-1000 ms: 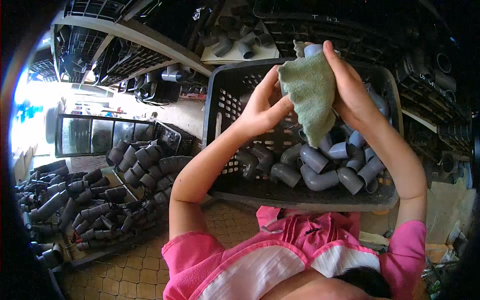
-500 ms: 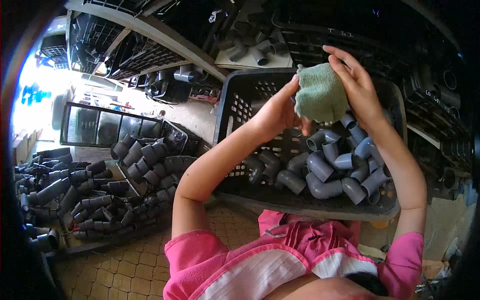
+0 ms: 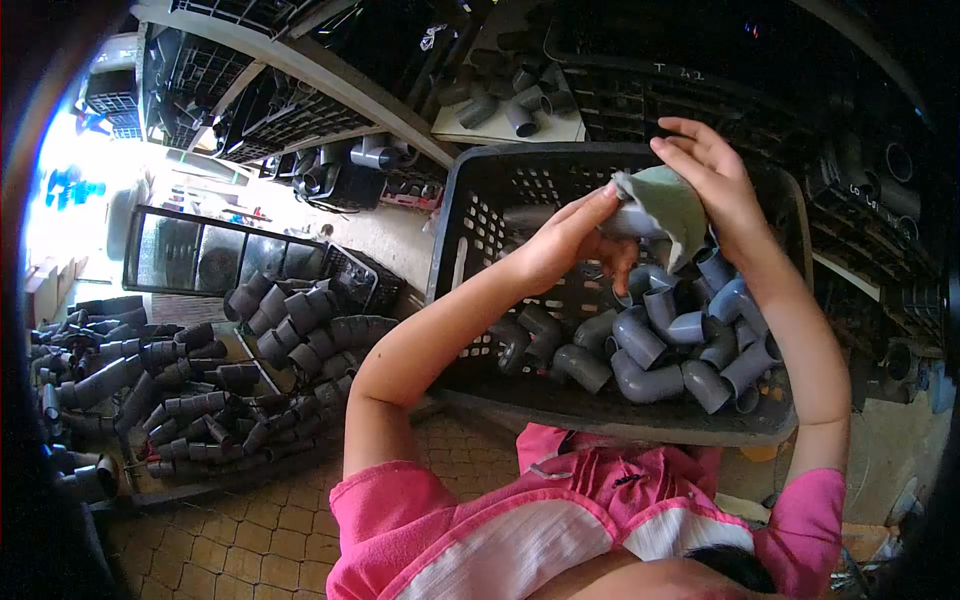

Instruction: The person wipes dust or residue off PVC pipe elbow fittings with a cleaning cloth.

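Observation:
Above a black plastic crate (image 3: 620, 425), my left hand (image 3: 570, 240) grips a grey pipe fitting (image 3: 632, 221), its thumb on top and fingers curled beneath. A green cloth (image 3: 672, 203) drapes over the far side of that fitting and hides much of its shape. My right hand (image 3: 722, 188) presses the cloth against it from the right, fingers reaching past the cloth's upper edge. Below both hands, several grey pipe elbows (image 3: 640, 338) lie loose in the crate, mostly toward its near and right side.
A large heap of dark pipe fittings (image 3: 190, 400) lies at the left. More fittings sit on a pale board (image 3: 550, 122) behind the crate. Shelves with black crates (image 3: 870, 200) stand at the right, and a metal shelf beam (image 3: 300, 65) runs across the upper left.
The green cloth has turned and folded to the right, uncovering part of the grey fitting. My right hand has lowered slightly; my left hand has shifted a little right.

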The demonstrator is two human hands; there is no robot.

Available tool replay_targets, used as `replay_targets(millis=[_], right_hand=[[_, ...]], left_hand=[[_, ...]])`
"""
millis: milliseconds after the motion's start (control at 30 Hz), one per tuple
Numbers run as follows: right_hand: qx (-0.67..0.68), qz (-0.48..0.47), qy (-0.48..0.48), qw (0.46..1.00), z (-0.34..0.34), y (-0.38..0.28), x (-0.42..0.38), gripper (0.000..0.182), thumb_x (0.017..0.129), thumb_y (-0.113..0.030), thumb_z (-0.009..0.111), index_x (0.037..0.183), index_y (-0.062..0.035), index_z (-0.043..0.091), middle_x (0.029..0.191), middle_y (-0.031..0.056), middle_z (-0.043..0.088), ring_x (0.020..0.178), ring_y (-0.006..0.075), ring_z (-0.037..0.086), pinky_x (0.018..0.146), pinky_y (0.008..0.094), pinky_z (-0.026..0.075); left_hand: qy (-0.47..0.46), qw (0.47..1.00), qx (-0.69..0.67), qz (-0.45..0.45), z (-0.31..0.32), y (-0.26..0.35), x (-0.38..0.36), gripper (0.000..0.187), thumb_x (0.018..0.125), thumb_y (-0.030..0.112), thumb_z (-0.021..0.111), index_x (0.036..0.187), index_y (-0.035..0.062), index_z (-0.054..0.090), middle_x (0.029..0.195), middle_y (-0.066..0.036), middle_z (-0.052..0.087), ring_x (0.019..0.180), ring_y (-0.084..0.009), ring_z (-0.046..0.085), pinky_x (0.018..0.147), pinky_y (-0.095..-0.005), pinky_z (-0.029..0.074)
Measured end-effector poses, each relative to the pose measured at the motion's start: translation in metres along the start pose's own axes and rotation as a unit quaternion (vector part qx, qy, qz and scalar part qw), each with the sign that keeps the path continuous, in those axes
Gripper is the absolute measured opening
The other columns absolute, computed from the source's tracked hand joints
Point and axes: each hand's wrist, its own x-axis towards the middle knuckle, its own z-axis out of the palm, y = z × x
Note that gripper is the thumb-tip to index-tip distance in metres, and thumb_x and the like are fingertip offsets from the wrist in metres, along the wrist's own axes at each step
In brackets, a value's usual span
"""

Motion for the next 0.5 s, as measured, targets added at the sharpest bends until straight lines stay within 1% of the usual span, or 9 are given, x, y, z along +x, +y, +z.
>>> replay_targets(millis=[67,133,233,267,300,367,467,500], right_hand=[[-0.080,-0.119,0.036,0.989,0.000,0.002,0.000,0.031,0.089,-0.019,0.065,0.117,-0.0064,0.058,0.091,0.0027,0.062,0.086,0.0115,0.059,0.076,0.0230,0.047],[-0.171,-0.241,0.071,0.953,-0.001,-0.002,-0.001,0.020,0.091,-0.017,0.062,0.108,-0.0066,0.062,0.091,0.0034,0.064,0.086,0.0123,0.060,0.075,0.0247,0.048],[-0.151,-0.293,-0.029,0.944,0.002,-0.015,-0.011,0.017,0.094,-0.016,0.055,0.106,-0.0083,0.063,0.085,0.0043,0.065,0.085,0.0112,0.061,0.073,0.0251,0.048],[-0.207,-0.322,-0.068,0.921,0.003,-0.015,-0.011,0.020,0.096,-0.020,0.052,0.105,-0.0062,0.063,0.086,0.0087,0.065,0.086,0.0174,0.063,0.076,0.0298,0.049],[-0.291,-0.393,-0.118,0.864,-0.001,-0.016,-0.007,0.026,0.094,-0.026,0.054,0.105,-0.0044,0.062,0.094,0.0119,0.065,0.096,0.0254,0.062,0.086,0.0382,0.047],[-0.426,-0.437,-0.140,0.780,0.005,-0.018,-0.013,0.037,0.090,-0.033,0.058,0.113,-0.0041,0.059,0.106,0.0134,0.062,0.104,0.0296,0.058,0.098,0.0433,0.040],[-0.483,-0.427,-0.146,0.751,0.004,-0.021,-0.020,0.050,0.082,-0.034,0.066,0.121,-0.0054,0.055,0.117,0.0132,0.057,0.112,0.0298,0.053,0.106,0.0442,0.033],[-0.495,-0.389,-0.168,0.758,0.001,-0.023,-0.020,0.054,0.080,-0.034,0.068,0.124,-0.0059,0.053,0.119,0.0128,0.056,0.113,0.0298,0.053,0.108,0.0449,0.031]], left_hand=[[-0.030,0.999,-0.034,-0.024,-0.003,-0.002,0.001,0.062,0.098,0.058,0.023,0.105,0.0033,0.052,0.074,-0.007,0.061,0.063,-0.0195,0.064,0.061,-0.0273,0.043],[-0.029,0.997,-0.064,-0.042,-0.006,-0.010,0.004,0.065,0.097,0.058,0.018,0.102,0.0037,0.054,0.077,-0.008,0.062,0.065,-0.0202,0.064,0.062,-0.0279,0.043],[-0.014,0.995,-0.082,-0.049,-0.006,-0.010,0.006,0.066,0.097,0.058,0.015,0.102,0.0043,0.054,0.082,-0.009,0.063,0.068,-0.0214,0.065,0.064,-0.0285,0.044],[-0.007,0.995,-0.084,-0.048,-0.006,-0.010,0.006,0.066,0.097,0.057,0.015,0.102,0.0045,0.054,0.083,-0.009,0.063,0.068,-0.0218,0.065,0.065,-0.0286,0.044],[0.002,0.995,-0.090,-0.046,-0.006,-0.009,0.006,0.065,0.097,0.057,0.015,0.104,0.0047,0.054,0.083,-0.009,0.063,0.069,-0.0222,0.065,0.065,-0.0287,0.044],[0.020,0.994,-0.104,-0.042,-0.006,-0.008,0.004,0.064,0.097,0.056,0.015,0.107,0.0053,0.053,0.084,-0.010,0.063,0.069,-0.0230,0.065,0.064,-0.0290,0.045],[0.054,0.995,-0.078,-0.031,-0.007,-0.010,0.006,0.058,0.098,0.053,0.017,0.114,0.0063,0.049,0.082,-0.009,0.062,0.066,-0.0235,0.065,0.063,-0.0293,0.046],[0.076,0.996,-0.045,-0.028,-0.006,-0.008,0.005,0.056,0.099,0.050,0.021,0.115,0.0054,0.049,0.085,-0.010,0.062,0.065,-0.0242,0.064,0.062,-0.0312,0.047]])
